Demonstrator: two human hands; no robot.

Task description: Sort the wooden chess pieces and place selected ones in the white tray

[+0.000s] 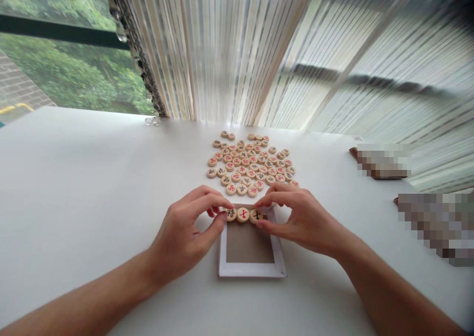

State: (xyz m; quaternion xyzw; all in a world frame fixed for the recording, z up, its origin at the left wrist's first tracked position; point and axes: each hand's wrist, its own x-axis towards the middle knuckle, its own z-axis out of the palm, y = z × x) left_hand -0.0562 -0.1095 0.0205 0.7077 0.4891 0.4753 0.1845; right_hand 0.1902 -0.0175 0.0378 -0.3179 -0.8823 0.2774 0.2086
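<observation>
A shallow box (pixel 252 270) with a white rim and a grey-brown inside lies on the white table. Three round wooden pieces form a row across its far end: a left piece (pixel 231 214) with a black character, a middle piece (pixel 243 214) with a red one, and a right piece (pixel 256 215) with a black one. The thumb and fingers of my left hand (pixel 192 222) pinch the left piece. From the other side my right hand (pixel 296 217) grips the right piece between thumb and fingers. Nothing touches the middle piece but its neighbours.
Many similar round pieces (pixel 245 161), marked in red or black, lie spread just beyond the box. A small clear object (pixel 151 121) sits at the table's far edge. Two blurred-out items (pixel 385 162) lie at the right. Behind are striped curtains (pixel 222 49) and a window.
</observation>
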